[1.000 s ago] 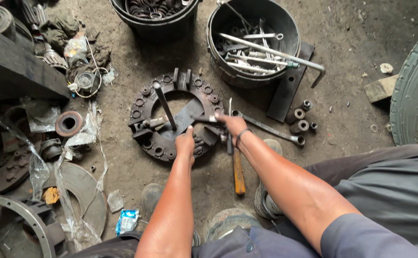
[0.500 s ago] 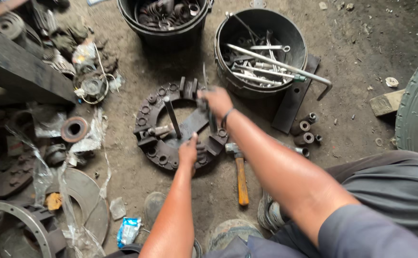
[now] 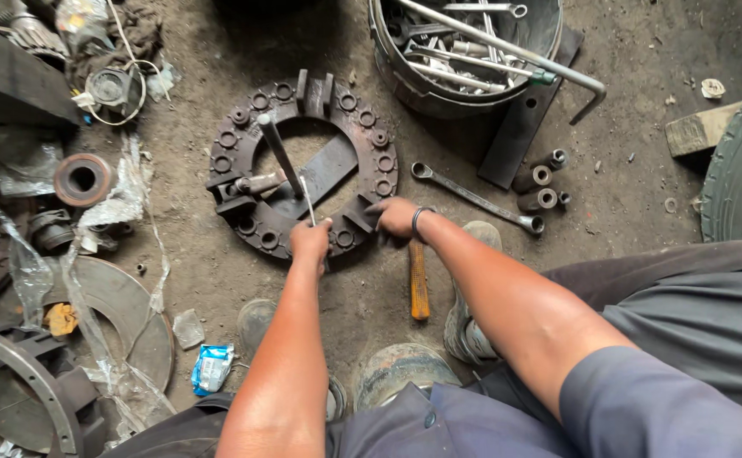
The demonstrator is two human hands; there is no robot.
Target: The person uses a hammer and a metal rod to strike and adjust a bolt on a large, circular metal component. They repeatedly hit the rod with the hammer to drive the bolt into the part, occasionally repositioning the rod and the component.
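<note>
i am crouching over the clutch plate [image 3: 303,161], a dark round ring with bolts around its rim, which is lying flat on the dirt floor [image 3: 218,280]. my left hand [image 3: 311,240] is resting at the near edge of the plate, its fingers clamped around a thin rod [image 3: 306,199] that is standing up from the plate's near side. my right hand [image 3: 394,218] is lying just right of the left, on the plate's near-right rim, fingers curled together on the metal there; whether they are gripping anything i cannot tell. a thicker bar [image 3: 279,154] is leaning up out of the plate's open middle, and a flat strip [image 3: 324,174] is lying across that opening.

just behind my right hand, nearer to me than the plate, a hammer [image 3: 419,278] with an orange wooden handle is lying on the floor, its head hidden under my wrist. right of the plate a long spanner [image 3: 477,197] is lying slantwise, and beyond its far end a few sockets [image 3: 540,188] are sitting close together. beyond the plate on its right side, a bucket [image 3: 422,89] is holding spanners and a long bent bar [image 3: 515,59]. left of the plate, a small rusty ring [image 3: 82,179] is sitting among plastic scraps. my shoes [image 3: 256,318] are planted on the floor on the near side of the plate.
</note>
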